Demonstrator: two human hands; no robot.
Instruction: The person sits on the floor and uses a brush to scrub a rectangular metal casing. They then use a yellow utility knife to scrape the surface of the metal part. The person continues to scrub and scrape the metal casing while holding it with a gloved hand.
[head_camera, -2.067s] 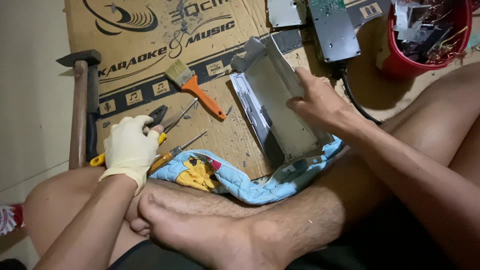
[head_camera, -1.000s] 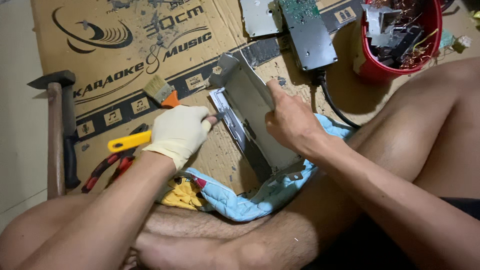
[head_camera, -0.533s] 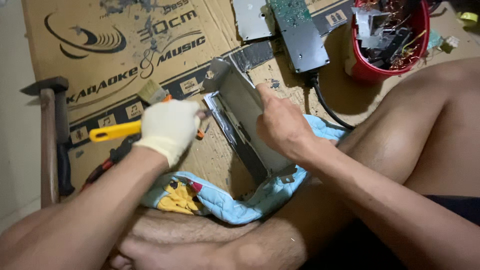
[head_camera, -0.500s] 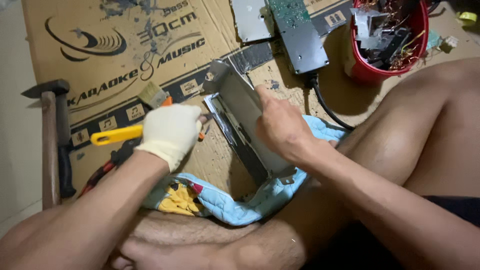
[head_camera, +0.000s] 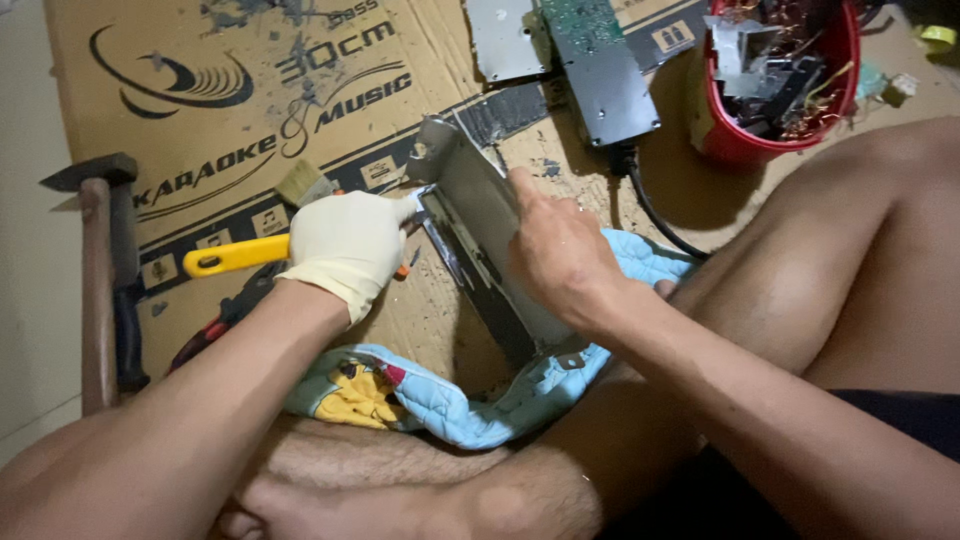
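My left hand (head_camera: 345, 248), in a cream glove, is closed around a yellow-handled tool (head_camera: 232, 255) whose tip is hidden behind the glove, pressed against the left edge of a grey metal casing (head_camera: 465, 190). My bare right hand (head_camera: 560, 250) lies on top of the tilted casing and holds it down. The casing's lower end rests on a light blue padded cloth (head_camera: 440, 400) that lies over my legs.
A flattened cardboard box (head_camera: 250, 110) covers the floor. On it lie a hammer (head_camera: 100, 260), a small paintbrush (head_camera: 303, 183), red-handled pliers (head_camera: 215, 325), a circuit board on a metal plate (head_camera: 600, 70) with a black cable, and a red bucket (head_camera: 780, 80) of scrap parts.
My gloved left hand left the tools on the cardboard, picked up the yellow-handled tool and brought it to the casing's left edge. My right hand stayed on the casing.
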